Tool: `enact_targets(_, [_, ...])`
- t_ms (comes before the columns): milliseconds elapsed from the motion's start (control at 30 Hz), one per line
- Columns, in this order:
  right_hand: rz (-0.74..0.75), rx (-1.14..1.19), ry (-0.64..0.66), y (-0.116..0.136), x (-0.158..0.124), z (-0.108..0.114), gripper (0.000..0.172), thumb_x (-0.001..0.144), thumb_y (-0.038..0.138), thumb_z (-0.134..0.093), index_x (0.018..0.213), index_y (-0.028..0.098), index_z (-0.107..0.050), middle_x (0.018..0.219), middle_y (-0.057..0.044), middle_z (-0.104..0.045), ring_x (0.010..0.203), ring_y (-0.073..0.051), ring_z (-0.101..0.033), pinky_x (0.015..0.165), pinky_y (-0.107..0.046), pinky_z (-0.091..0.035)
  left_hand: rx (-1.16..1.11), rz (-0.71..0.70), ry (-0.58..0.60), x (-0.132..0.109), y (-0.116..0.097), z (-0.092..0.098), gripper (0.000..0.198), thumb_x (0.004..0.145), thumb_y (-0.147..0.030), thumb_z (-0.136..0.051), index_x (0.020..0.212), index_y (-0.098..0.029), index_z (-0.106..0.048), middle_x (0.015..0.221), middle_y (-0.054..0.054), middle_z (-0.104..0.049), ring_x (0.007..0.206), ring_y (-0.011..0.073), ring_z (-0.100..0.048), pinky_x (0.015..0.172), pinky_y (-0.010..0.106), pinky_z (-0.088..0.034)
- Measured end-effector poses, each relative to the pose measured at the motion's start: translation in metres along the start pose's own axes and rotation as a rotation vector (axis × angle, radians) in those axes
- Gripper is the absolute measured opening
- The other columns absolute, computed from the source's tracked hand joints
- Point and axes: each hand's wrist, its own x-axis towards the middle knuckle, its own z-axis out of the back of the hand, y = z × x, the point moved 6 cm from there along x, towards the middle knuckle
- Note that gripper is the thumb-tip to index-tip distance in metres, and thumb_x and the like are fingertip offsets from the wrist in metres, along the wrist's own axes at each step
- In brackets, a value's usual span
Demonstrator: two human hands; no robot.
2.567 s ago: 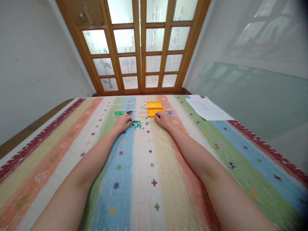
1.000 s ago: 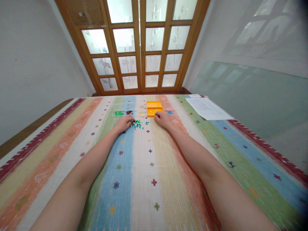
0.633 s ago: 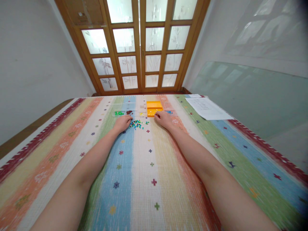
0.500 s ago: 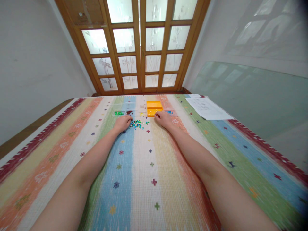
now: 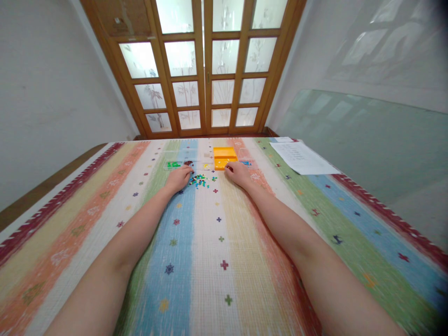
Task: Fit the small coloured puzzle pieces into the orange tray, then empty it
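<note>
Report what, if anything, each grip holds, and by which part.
Cannot be told: the left grip is beside the multicoloured pile, the right grip by the orange box; any piece held is too small to make out.

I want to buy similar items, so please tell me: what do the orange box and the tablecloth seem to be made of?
Orange box: probably smooth plastic, from its even, strong colour and crisp edges.
Tablecloth: matte, apparently woven fabric, since fine thread lines show across its stripes; the fibre cannot be told.
</note>
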Motion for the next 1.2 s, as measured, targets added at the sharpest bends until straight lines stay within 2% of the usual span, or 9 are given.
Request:
enact_targets(133, [0.009,0.006,0.01,0.0,0.0,-0.001,0.022,0.099,0.021,-0.054,0.093,0.017,-0.074,0.096,-0.01,-0.076,0.083,-0.021,-0.06,0.072,-0.029,-0.033,0.041,-0.016,0.058,-0.001,-0.003,-0.002,0.037,0.101,-0.024,-0.046,0.122,-0.026,-0.077,0.133,0.005,-0.073,0.123,0.0238,-0.067,0.107,0.035,-0.051])
enact_targets(367, [0.014,-0.006,-0.005,-0.004,0.001,-0.003,0.02,0.099,0.022,-0.054,0.092,0.018,-0.073,0.095,-0.009,-0.076,0.081,-0.02,-0.059,0.069,-0.03,-0.031,0.075,-0.034,0.062,-0.002,-0.007,0.001,0.032,0.098,-0.026,-0.051,0.119,-0.027,-0.076,0.12,0.006,-0.075,0.113,0.0249,-0.068,0.098,0.035,-0.053])
enact_targets(533, [0.023,-0.006,0.001,-0.004,0.001,-0.005,0.021,0.099,0.022,-0.053,0.092,0.018,-0.073,0.095,-0.009,-0.075,0.081,-0.02,-0.058,0.07,-0.03,-0.03,0.069,-0.092,0.072,-0.002,-0.009,0.0,0.035,0.098,-0.021,-0.05,0.116,-0.027,-0.079,0.124,0.006,-0.074,0.112,0.0237,-0.069,0.093,0.033,-0.053])
enact_targets(733, [0.017,-0.005,0.002,-0.002,0.0,-0.002,0.021,0.1,0.023,-0.054,0.093,0.018,-0.073,0.095,-0.009,-0.075,0.081,-0.02,-0.059,0.07,-0.03,-0.031,0.164,-0.118,0.057,0.0,-0.009,-0.002,0.037,0.098,-0.019,-0.049,0.118,-0.025,-0.08,0.123,0.008,-0.076,0.117,0.0265,-0.068,0.099,0.036,-0.052])
enact_targets(967, [0.009,0.004,0.015,-0.002,0.0,-0.003,0.021,0.099,0.022,-0.054,0.094,0.018,-0.074,0.096,-0.01,-0.076,0.083,-0.021,-0.06,0.071,-0.029,-0.032,0.186,-0.1,0.054,0.0,-0.006,-0.003,0.037,0.1,-0.021,-0.048,0.122,-0.026,-0.078,0.127,0.006,-0.075,0.119,0.0247,-0.068,0.101,0.035,-0.053])
enact_targets(1200, [0.015,0.012,0.014,-0.003,0.001,-0.005,0.022,0.1,0.021,-0.054,0.093,0.018,-0.074,0.097,-0.01,-0.075,0.083,-0.021,-0.059,0.072,-0.029,-0.032,0.247,-0.137,0.097,0.0,-0.014,-0.005,0.042,0.1,-0.019,-0.048,0.131,-0.026,-0.075,0.135,0.007,-0.072,0.122,0.0257,-0.066,0.106,0.037,-0.051])
